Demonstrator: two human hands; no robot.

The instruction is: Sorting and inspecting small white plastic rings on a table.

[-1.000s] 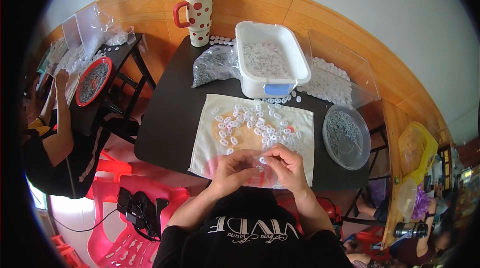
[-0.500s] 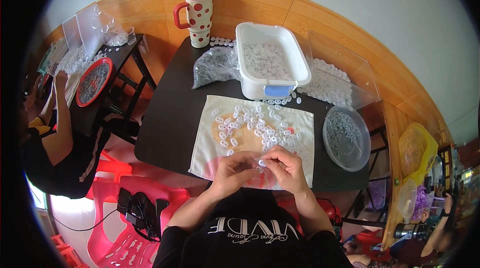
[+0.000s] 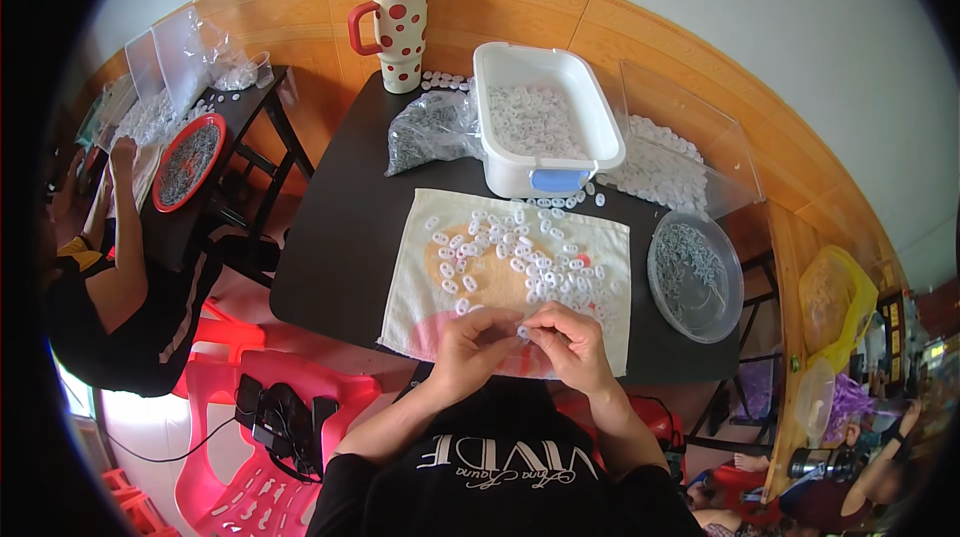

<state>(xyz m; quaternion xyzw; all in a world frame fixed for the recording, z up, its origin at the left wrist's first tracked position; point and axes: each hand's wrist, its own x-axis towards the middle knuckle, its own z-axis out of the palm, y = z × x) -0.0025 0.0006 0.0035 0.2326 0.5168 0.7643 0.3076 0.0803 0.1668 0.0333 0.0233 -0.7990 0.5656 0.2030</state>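
Note:
My left hand and my right hand meet over the towel's near edge, both closed in a pinch. Between their fingertips is a small white oval plastic piece; anything smaller held with it is too small to make out. Beyond my fingers, many similar white oval pieces, with holes in them, lie scattered on the white patterned towel. To the right of the towel, a round clear plastic tub contains small grey metal-looking parts.
A white bin of white pieces stands behind the towel, beside a clear bag of grey parts. Farther back are a spotted tumbler and a tipped clear box with white pieces. At left, another person's arm reaches toward a red tray.
My hands stay together over the near edge of the towel, with fingertips shifted slightly around the white piece. The view has moved a little.

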